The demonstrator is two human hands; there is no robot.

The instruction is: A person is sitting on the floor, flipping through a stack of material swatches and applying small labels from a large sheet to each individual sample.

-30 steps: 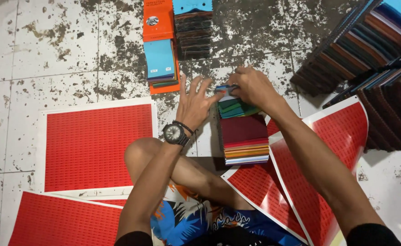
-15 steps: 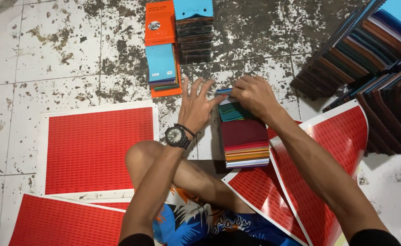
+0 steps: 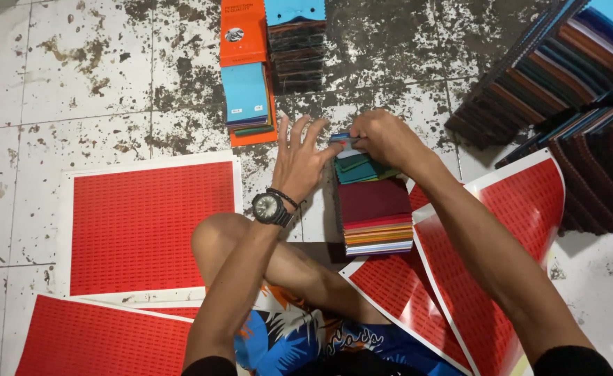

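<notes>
Nearest the camera, glossy red sticker sheets with white borders (image 3: 150, 226) fan over the stained tile floor (image 3: 76, 83) on both sides of the person's bent knee (image 3: 216, 233). Just beyond the knee lies the stack of fabric swatches (image 3: 375, 209), maroon on top with orange, yellow and pale layers showing at its near edge, and teal and green pieces splayed at its far end. The left hand (image 3: 299, 157), wearing a black wristwatch (image 3: 272, 207), rests beside the stack with its fingers spread apart. The right hand (image 3: 383, 136) has its fingers pinched together on the stack's far end, on a small blue-and-white piece. Judging by the loose teal layers, the stack looks only partly squared. Farther off sits 1 finished-looking orange-backed swatch card with a blue top swatch (image 3: 247, 97), and dark swatch rows (image 3: 564, 83) lie far right.
</notes>
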